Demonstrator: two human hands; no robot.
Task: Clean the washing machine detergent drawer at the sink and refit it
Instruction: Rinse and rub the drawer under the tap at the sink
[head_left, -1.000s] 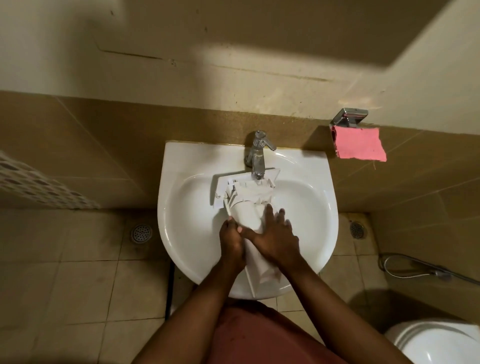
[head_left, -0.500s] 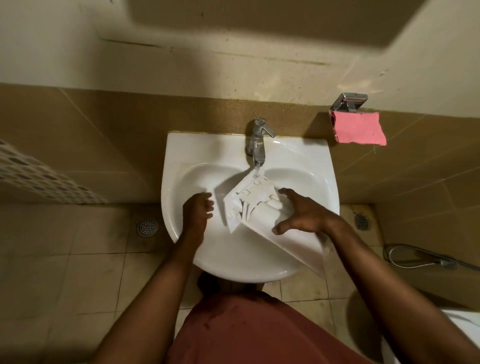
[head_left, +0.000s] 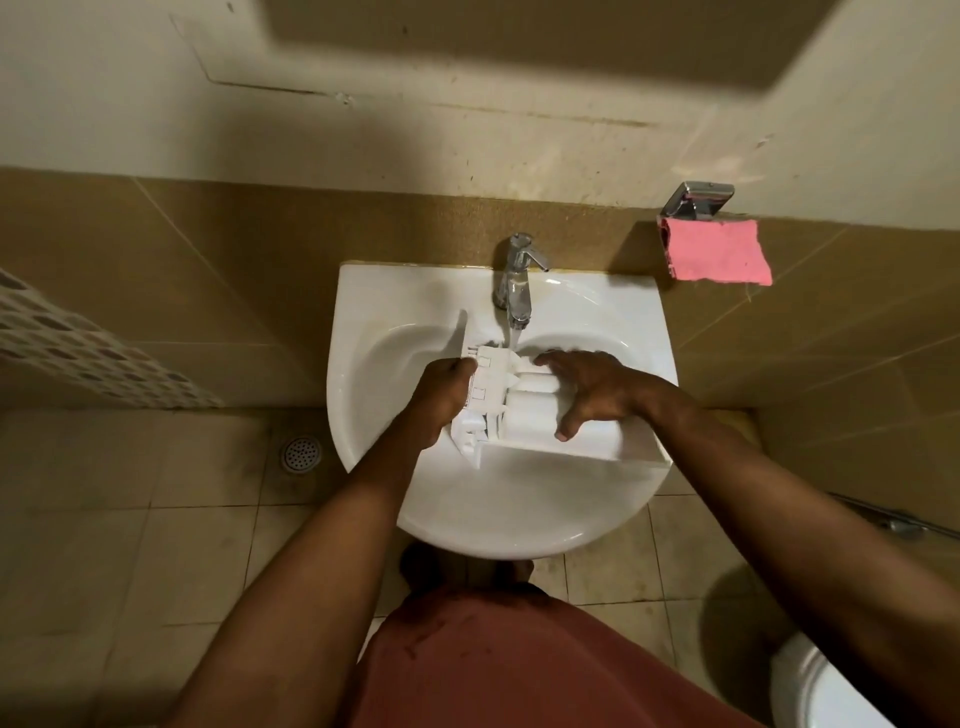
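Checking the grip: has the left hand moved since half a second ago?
Yes. The left hand moved right, from the sink's left side toward the tap, and now grips the drawer's left end.

The wall (head_left: 519, 145) ahead of me is cream plaster up top, scuffed, with a thin crack line (head_left: 415, 100) running across it and a broad dark shadow (head_left: 519, 36) over its upper part. Below that runs a band of tan tiles (head_left: 208, 260). Where the two meet on my right sits a chrome holder (head_left: 698, 199), a pink cloth (head_left: 717, 254) hanging under it. To my left is a strip of patterned mosaic (head_left: 78, 353). The floor (head_left: 130, 545) is pale beige tile, grimy, with a round metal drain (head_left: 300, 453) on the left. A white toilet rim (head_left: 810, 691) shows at lower right.
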